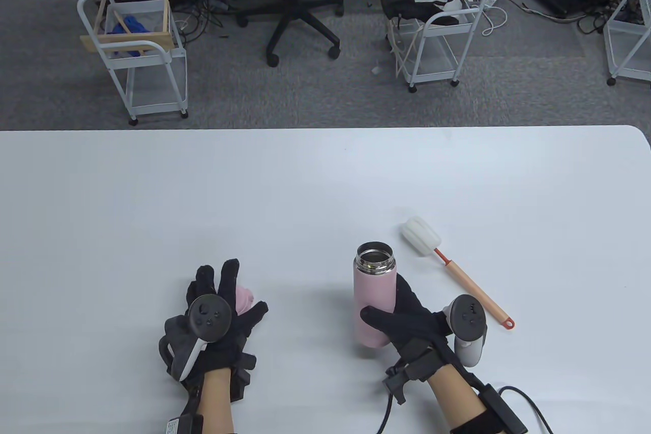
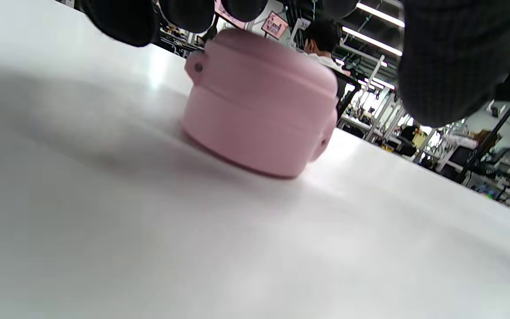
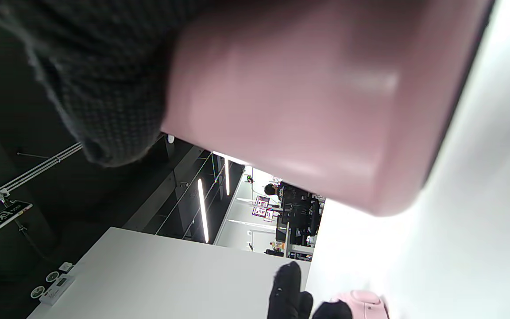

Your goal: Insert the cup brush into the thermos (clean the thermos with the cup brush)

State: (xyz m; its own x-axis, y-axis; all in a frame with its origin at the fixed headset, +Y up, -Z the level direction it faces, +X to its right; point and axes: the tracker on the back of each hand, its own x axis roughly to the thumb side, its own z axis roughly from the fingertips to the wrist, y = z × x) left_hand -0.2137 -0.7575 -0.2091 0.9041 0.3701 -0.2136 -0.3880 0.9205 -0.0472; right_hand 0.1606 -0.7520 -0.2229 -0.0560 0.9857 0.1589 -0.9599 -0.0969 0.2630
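The pink thermos (image 1: 375, 285) stands upright on the white table (image 1: 325, 184), its lid off and its steel mouth open. My right hand (image 1: 389, 309) grips its lower body; in the right wrist view the thermos (image 3: 308, 97) fills the frame beside a gloved finger (image 3: 95, 88). The cup brush (image 1: 447, 263) lies flat on the table to the right of the thermos, with its white sponge head (image 1: 419, 236) toward the back and its orange handle toward me. No hand touches it. My left hand (image 1: 234, 291) hovers with spread fingers over the pink lid (image 2: 259, 106), which rests on the table.
The table's far edge runs across the middle of the table view. Beyond it stand two white carts (image 1: 137, 47) and an office chair (image 1: 300, 6). A black cable (image 1: 529, 398) trails from my right wrist across the table's near edge.
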